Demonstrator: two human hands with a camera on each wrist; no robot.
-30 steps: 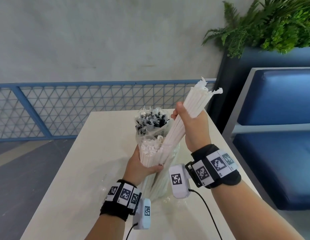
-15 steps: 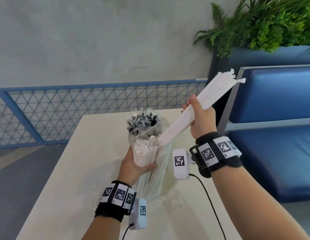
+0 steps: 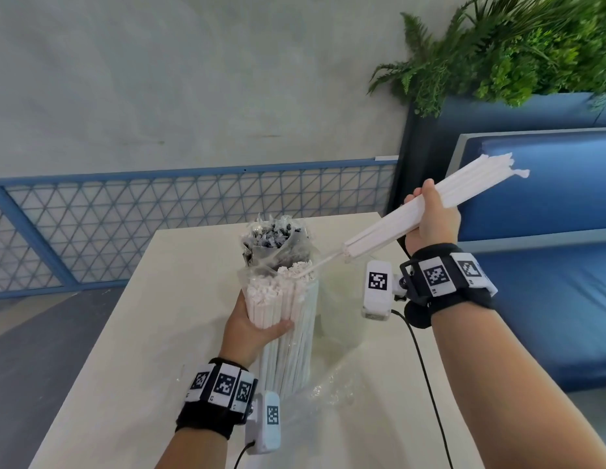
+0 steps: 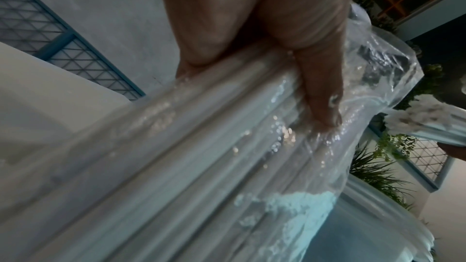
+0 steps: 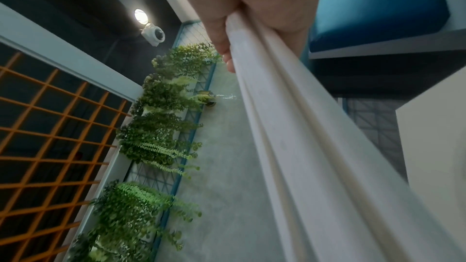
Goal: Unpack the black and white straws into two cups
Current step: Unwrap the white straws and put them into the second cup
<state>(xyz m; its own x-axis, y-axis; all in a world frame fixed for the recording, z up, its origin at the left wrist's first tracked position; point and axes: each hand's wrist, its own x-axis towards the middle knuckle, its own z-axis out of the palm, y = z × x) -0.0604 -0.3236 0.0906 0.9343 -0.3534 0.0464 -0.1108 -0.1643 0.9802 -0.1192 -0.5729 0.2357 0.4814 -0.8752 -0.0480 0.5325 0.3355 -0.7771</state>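
Note:
A clear plastic pack [image 3: 288, 340] of white straws stands upright on the cream table [image 3: 118, 360], and my left hand [image 3: 257, 328] grips it near the top. Behind it a second clear pack holds black straws [image 3: 272, 236]. My right hand [image 3: 430, 218] grips a handful of white straws [image 3: 396, 225] lifted up and to the right, over the table's right edge; one trailing straw [image 3: 315, 267] still reaches the pack's mouth. The left wrist view shows my fingers [image 4: 320, 95] pressed into the plastic [image 4: 227, 156]. The right wrist view shows my hand [image 5: 252, 5] round the white straws [image 5: 302, 146]. No cups are in view.
A blue mesh railing [image 3: 159, 225] runs behind the table. A blue padded bench [image 3: 548, 265] stands close on the right, with a planter of green ferns [image 3: 514, 49] above it. Crumpled clear plastic [image 3: 332, 394] lies on the table beside the pack.
My right hand has pulled the handful of white straws out of the pack, up and to the right, tilting them flatter. The left hand kept its hold on the pack.

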